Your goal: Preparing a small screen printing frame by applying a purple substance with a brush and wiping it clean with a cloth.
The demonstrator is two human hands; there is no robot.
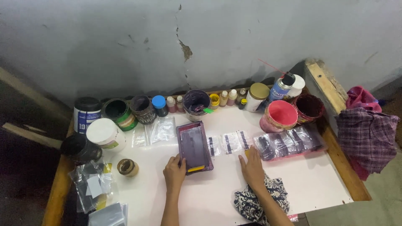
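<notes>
A small purple-stained printing frame (194, 145) lies on the white table (318, 184), with a yellow-edged squeegee at its near end. My left hand (174, 170) rests at the frame's near left corner, fingers touching its edge. My right hand (251, 168) lies flat on the table to the right, fingers apart, just below a row of small clear bags with dark printed stripes (228, 143). A pile of printed clear bags (289, 143) sits further right.
Ink tubs, jars and small bottles line the back wall: a white-lidded tub (105, 134), a purple-stained cup (196, 103), a pink tub (279, 115), a spray can (279, 87). A patterned cloth (259, 200) lies under my right wrist. Checked cloth (367, 138) hangs at the right.
</notes>
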